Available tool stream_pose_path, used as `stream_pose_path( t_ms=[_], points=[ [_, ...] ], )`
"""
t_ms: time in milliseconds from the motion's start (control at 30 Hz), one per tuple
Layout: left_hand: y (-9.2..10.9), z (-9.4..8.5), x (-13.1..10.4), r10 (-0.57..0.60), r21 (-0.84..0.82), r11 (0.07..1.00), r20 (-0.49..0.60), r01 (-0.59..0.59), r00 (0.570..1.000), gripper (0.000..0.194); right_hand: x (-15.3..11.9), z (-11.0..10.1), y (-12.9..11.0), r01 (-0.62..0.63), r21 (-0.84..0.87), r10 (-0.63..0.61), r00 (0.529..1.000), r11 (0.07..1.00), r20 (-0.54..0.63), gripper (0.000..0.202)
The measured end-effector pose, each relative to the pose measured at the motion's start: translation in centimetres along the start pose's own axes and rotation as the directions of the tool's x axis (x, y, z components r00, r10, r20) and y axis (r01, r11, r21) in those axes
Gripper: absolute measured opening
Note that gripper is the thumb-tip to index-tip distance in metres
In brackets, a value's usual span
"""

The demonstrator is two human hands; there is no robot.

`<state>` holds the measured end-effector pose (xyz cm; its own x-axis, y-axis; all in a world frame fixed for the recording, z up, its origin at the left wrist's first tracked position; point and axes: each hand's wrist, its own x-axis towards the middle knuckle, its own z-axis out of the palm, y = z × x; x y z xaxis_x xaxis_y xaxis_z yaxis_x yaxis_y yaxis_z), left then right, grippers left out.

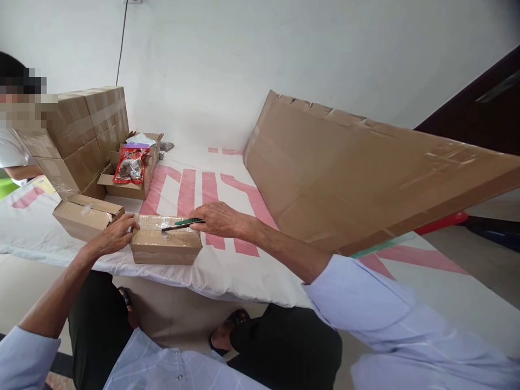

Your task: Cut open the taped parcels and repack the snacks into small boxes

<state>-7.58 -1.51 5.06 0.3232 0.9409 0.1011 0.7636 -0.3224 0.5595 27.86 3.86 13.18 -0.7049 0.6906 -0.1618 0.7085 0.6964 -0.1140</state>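
Note:
A small taped cardboard box [166, 252] sits near the front edge of the table. My left hand [116, 234] is at its left end, the fingertips bent against the upper edge. In my right hand [219, 219] is a utility knife [189, 221], green and dark, held almost flat. Its tip lies over the clear tape on the lid; I cannot tell how deep it reaches. Just left of this box, another closed cardboard box [83, 219] stands beside my left hand.
Stacked large cartons [77, 138] rise at the left, with a person [14, 149] behind them. An open box [122, 189] carries a red food packet [132, 165]. To the right leans a big cardboard sheet [345, 179]. A white-and-red cloth [244, 271] covers the table.

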Motion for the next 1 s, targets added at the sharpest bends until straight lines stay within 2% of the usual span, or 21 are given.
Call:
stream_pose_path(
  t_ms=[133,200,267,367,467,667,833,933,1000],
  points=[
    [0.6,-0.8,1.0,-0.022,0.037,0.999,0.122,0.018,0.992,0.030,-0.2,0.5,0.0,-0.007,0.004,0.007,1.000,1.000,-0.029,0.026],
    [0.7,-0.8,1.1,-0.041,0.009,0.999,0.140,0.041,0.989,0.026,0.0,0.6,-0.3,-0.004,0.007,0.005,0.999,1.000,-0.031,0.027],
    [0.6,-0.3,1.0,-0.059,-0.003,0.998,0.102,0.059,0.993,0.029,0.4,0.6,-0.7,-0.007,-0.015,0.006,1.000,1.000,-0.024,0.027],
    [0.2,0.7,0.6,-0.045,-0.003,0.999,0.010,0.045,0.999,0.048,0.8,0.5,-1.3,-0.021,-0.087,0.021,1.000,0.996,-0.005,0.027],
    [-0.4,1.2,0.4,-0.027,0.002,1.000,-0.021,0.027,0.999,0.053,0.6,0.4,-1.1,-0.008,-0.116,0.008,1.000,0.993,-0.002,0.027],
    [-1.2,0.9,0.6,-0.020,0.024,1.000,-0.015,0.020,1.000,0.062,-1.9,0.8,1.4,-0.062,-0.079,0.060,0.998,0.995,-0.020,0.023],
    [-1.0,0.1,1.0,-0.011,0.044,0.999,0.023,0.010,1.000,0.072,-4.0,1.4,4.1,-0.086,-0.008,0.086,0.994,0.996,-0.066,0.022],
    [-0.3,-0.4,1.2,-0.011,0.104,0.995,0.027,0.008,1.000,0.068,-5.8,2.1,6.5,-0.111,0.103,0.126,0.982,0.988,-0.144,0.024],
    [0.3,-0.6,1.2,0.032,0.172,0.984,0.003,-0.032,0.999,0.062,-7.1,3.8,8.1,-0.147,0.240,0.200,0.955,0.960,-0.217,0.029]
  ],
)
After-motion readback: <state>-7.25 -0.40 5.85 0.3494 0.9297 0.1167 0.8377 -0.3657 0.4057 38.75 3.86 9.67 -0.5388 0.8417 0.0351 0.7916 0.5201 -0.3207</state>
